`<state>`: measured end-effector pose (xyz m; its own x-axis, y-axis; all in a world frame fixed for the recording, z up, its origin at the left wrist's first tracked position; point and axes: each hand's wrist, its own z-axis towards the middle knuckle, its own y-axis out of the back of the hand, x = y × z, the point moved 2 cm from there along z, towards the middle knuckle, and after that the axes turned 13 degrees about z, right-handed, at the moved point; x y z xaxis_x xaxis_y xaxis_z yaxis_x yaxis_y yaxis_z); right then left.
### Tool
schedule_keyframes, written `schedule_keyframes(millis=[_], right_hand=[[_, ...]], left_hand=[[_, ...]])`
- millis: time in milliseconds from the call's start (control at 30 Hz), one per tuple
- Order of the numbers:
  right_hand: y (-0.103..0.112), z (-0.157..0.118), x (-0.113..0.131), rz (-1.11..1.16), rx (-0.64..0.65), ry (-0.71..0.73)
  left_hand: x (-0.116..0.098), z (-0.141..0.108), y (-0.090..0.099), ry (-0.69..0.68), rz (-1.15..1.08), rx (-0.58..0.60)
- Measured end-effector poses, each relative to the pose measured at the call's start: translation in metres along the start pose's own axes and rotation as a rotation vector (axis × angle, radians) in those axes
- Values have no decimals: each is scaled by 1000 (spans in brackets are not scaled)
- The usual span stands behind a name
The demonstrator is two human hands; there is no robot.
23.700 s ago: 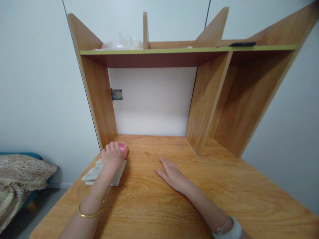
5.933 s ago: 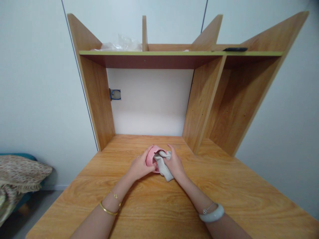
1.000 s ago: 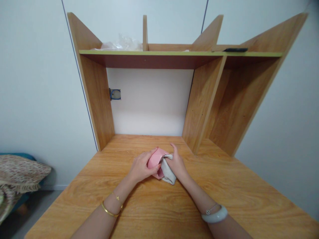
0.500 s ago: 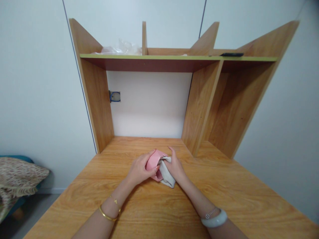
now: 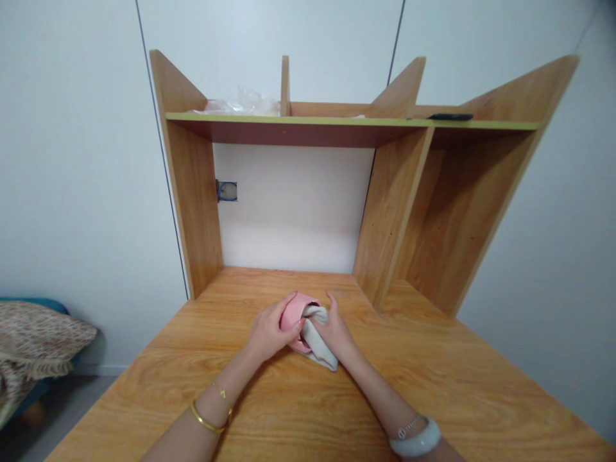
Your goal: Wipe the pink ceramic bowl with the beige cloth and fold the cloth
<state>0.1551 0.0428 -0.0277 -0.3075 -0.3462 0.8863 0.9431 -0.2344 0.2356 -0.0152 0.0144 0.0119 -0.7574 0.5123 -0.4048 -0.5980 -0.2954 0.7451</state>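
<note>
Toward six o'clock, over the wooden desk [image 5: 289, 410], the left hand [image 5: 266, 330] gripped a tilted pink cup [image 5: 291, 314]; the right hand's [image 5: 337, 333] fingers held grey cloth [image 5: 321, 348] in its four-o'clock-facing mouth.

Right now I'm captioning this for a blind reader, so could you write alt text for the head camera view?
Left hand grips a pink container while the right hand holds a pale cloth in its opening, above a wooden desk. Behind are shelves with a clear plastic bag.
</note>
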Motion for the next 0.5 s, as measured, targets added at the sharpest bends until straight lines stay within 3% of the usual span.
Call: schedule_keyframes(millis=[300, 500], right_hand=[[9, 0, 11, -216, 4, -13], [14, -4, 31, -460, -28, 151]], left_hand=[[-3, 1, 5, -69, -1, 56], [-9, 1, 9, -100, 5, 64]])
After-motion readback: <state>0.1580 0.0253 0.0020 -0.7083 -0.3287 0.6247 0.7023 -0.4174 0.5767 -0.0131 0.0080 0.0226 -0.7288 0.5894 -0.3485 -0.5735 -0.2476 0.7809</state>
